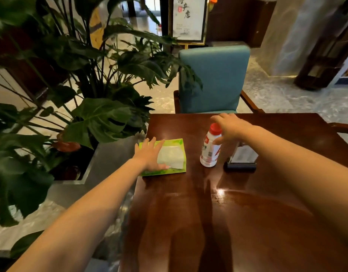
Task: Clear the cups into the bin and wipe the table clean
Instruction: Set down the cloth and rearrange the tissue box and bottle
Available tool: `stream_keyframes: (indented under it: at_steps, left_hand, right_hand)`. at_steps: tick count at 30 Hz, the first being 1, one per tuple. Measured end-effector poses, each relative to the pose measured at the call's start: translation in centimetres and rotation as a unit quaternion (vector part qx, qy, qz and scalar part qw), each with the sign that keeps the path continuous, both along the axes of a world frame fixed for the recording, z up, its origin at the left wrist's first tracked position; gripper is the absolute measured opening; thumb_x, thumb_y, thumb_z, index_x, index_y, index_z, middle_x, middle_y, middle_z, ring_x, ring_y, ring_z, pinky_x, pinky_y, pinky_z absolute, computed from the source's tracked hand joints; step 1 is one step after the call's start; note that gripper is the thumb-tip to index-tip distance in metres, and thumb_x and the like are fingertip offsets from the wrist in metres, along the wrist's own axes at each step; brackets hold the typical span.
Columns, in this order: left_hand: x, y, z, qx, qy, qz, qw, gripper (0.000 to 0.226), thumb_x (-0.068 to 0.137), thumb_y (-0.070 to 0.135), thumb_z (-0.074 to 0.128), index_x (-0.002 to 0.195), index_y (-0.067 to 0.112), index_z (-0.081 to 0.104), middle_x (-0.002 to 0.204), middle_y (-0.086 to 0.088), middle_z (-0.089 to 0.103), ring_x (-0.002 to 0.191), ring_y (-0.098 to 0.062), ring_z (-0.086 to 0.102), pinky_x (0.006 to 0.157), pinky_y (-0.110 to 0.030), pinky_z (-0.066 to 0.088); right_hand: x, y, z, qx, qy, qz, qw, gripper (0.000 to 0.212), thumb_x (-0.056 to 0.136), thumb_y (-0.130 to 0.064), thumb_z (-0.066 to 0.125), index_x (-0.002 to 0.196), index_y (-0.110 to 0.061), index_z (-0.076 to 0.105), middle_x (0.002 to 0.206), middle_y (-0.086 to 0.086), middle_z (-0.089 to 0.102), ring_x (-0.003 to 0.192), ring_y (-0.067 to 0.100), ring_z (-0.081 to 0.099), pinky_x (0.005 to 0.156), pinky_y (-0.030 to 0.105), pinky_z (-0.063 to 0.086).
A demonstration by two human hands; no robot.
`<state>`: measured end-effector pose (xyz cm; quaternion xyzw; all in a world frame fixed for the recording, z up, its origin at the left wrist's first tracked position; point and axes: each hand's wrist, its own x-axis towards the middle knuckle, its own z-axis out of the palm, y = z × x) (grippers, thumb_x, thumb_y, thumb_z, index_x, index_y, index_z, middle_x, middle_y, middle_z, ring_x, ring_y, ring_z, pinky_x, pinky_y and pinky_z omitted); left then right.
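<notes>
The only drink container you have in view is a small white bottle [210, 148] with a red cap, standing upright on the dark wooden table [238, 222] toward its far side. Your right hand [231, 127] hovers over the cap, fingers spread wide and curved, thumb down beside the bottle's shoulder; whether any finger actually touches the bottle is hard to tell, since the hand is slightly blurred. Just right of the bottle lies a dark, flat object [241, 159] with a pale top face, too blurred to identify. To the left, near the table's left edge, sits a green tissue pack [169, 160] with white tissue showing at its opening. Your left hand [150, 155] lies flat on it, fingers extended and close together, palm down, gripping nothing. Beyond the table stands a teal upholstered chair [213, 79], pushed up to the far edge. Large leafy plants [94, 118] crowd the left side.
</notes>
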<state>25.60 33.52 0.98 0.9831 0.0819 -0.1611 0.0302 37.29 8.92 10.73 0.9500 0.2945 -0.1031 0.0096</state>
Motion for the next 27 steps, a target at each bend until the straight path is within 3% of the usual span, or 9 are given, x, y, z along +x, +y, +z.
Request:
stream_keyframes:
  at_steps: [6,9,13,18,22,27]
  left_hand:
    - [3.5,1.5,-3.2,-0.010,0.012,-0.028,0.999,0.132,0.055,0.078,0.062,0.146,0.025,-0.017,0.159,-0.010,-0.013,0.145,-0.031,-0.012,0.113,-0.061,0.000]
    - [4.7,1.5,-4.2,-0.003,0.015,-0.051,0.999,0.136,0.053,0.075,0.068,0.146,0.022,-0.017,0.158,-0.011,-0.013,0.146,-0.029,-0.012,0.115,-0.059,0.000]
    - [5.6,2.0,-4.9,0.000,0.004,-0.059,0.998,0.132,0.055,0.067,0.073,0.148,0.018,-0.006,0.159,-0.010,0.002,0.147,-0.028,0.002,0.118,-0.053,0.005]
    - [5.8,1.9,-5.3,-0.001,-0.014,-0.073,0.997,0.122,0.053,0.063,0.076,0.146,0.017,0.011,0.154,-0.009,0.020,0.141,-0.031,0.018,0.114,-0.053,0.016]
    - [6.2,2.1,-5.4,-0.002,-0.045,-0.089,0.995,0.109,0.049,0.062,0.078,0.136,0.016,0.029,0.135,-0.009,0.047,0.122,-0.031,0.045,0.100,-0.045,0.035]
    - [5.4,2.0,-5.2,-0.008,-0.098,-0.087,0.991,0.101,0.049,0.059,0.078,0.130,0.017,0.037,0.124,-0.007,0.054,0.114,-0.029,0.050,0.094,-0.043,0.038]
  right_hand:
    - [1.7,1.1,-2.9,0.106,0.071,-0.086,0.988,0.101,0.068,-0.028,0.081,0.146,-0.011,0.019,0.146,0.014,0.038,0.129,0.034,0.042,0.101,0.039,0.041]
    - [1.3,1.4,-4.5,0.213,0.097,-0.160,0.959,0.092,0.068,-0.020,0.081,0.140,-0.009,0.026,0.139,0.016,0.045,0.122,0.034,0.049,0.090,0.034,0.043]
    - [0.7,1.2,-6.5,0.318,0.091,-0.226,0.916,0.079,0.071,-0.014,0.078,0.135,-0.010,0.032,0.134,0.015,0.050,0.120,0.033,0.051,0.093,0.038,0.044]
    - [0.4,0.9,-7.6,0.357,0.112,-0.238,0.896,0.066,0.071,-0.014,0.077,0.124,-0.011,0.038,0.127,0.014,0.055,0.113,0.031,0.054,0.088,0.038,0.045]
    - [0.5,0.8,-7.8,0.359,0.122,-0.235,0.895,0.065,0.071,-0.019,0.078,0.124,-0.012,0.043,0.126,0.012,0.057,0.112,0.030,0.055,0.092,0.040,0.046]
    - [-0.2,0.6,-7.5,0.361,0.102,-0.239,0.895,0.064,0.070,-0.020,0.079,0.125,-0.010,0.048,0.128,0.012,0.057,0.115,0.028,0.055,0.089,0.032,0.044]
